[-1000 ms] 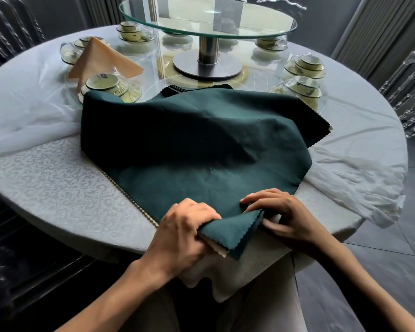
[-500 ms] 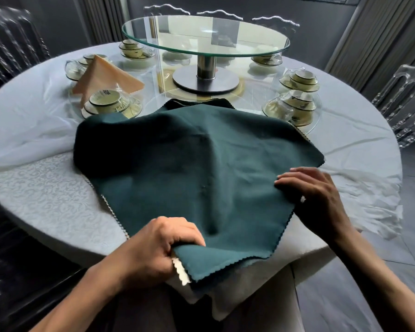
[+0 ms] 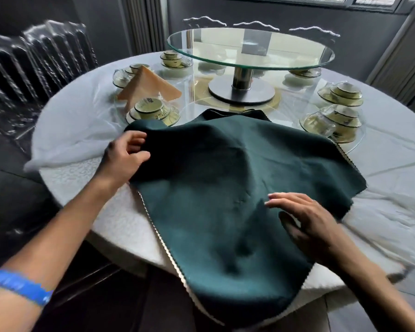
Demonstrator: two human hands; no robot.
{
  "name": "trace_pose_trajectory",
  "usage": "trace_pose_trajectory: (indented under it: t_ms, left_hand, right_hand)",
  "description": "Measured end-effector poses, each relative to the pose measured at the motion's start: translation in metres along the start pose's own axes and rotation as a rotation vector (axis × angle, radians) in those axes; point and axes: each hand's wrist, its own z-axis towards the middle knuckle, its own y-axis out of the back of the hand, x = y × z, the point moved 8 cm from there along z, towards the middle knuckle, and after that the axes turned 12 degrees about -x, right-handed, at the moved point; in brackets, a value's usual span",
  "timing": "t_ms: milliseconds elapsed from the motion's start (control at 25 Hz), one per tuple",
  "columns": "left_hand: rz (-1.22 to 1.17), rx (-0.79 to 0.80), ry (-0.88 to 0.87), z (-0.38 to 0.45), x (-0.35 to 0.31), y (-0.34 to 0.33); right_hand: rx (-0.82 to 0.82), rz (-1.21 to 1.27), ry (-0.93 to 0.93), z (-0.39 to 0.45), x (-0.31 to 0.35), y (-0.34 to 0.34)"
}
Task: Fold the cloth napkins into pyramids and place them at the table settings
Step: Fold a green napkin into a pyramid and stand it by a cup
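Two hands work one dark green napkin [image 3: 225,200], which lies spread over the near part of the round desk [image 3: 77,125], its near edge hanging off the rim and a soft hump still in the middle. The left hand [image 3: 126,155] has loosely curled fingers at the cloth's far-left corner, seemingly pinching the edge, though the grip itself is not clear. The right hand [image 3: 304,221] lies flat and spread on the right half. To fold well, I would first smooth the hump outward with the flat palm, hold that side down, then draw the left corner taut and square. An orange napkin pyramid [image 3: 151,86] already stands beside the cups [image 3: 151,109].
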Motion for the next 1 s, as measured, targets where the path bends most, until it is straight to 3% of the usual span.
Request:
trace_pose_trajectory:
  t_ms: [80, 200, 360, 480, 560, 600, 680, 760, 880, 1000]
  left_hand:
    - [0.18, -0.194, 0.11, 0.039, 0.026, 0.016]
    - [-0.023, -0.073, 0.269, 0.067, 0.057, 0.009]
    - [-0.258, 0.047, 0.266, 0.06, 0.049, 0.009]
    - [-0.061, -0.023, 0.256, 0.064, 0.056, 0.021]
    - [0.426, -0.183, 0.118, 0.063, 0.049, 0.032]
    - [0.608, -0.271, -0.048, 0.058, 0.03, 0.027]
    - [0.603, -0.291, -0.429, 0.032, -0.024, -0.007]
    - [0.457, -0.079, -0.649, 0.008, -0.065, -0.059]
    - [0.528, 0.21, -0.745, -0.005, -0.096, -0.137]
    - [0.772, 0.359, -0.768, 0.001, -0.093, -0.184]
  right_hand:
    - [0.028, -0.052, -0.011, -0.003, 0.001, -0.028]
    - [0.054, -0.158, -0.065, -0.013, -0.01, -0.048]
    - [0.066, -0.16, -0.096, -0.015, -0.013, -0.048]
    - [0.078, -0.154, -0.092, -0.014, -0.012, -0.049]
    - [0.091, -0.11, -0.097, -0.012, -0.012, -0.048]
    - [0.073, -0.063, -0.113, -0.006, -0.011, -0.043]
    - [-0.055, 0.044, -0.193, 0.02, -0.01, -0.023]
    - [-0.245, 0.068, -0.228, 0.06, -0.01, 0.003]
    - [-0.351, 0.033, -0.141, 0.142, -0.004, 0.019]
    - [-0.049, 0.078, -0.221, 0.224, -0.037, -0.021]
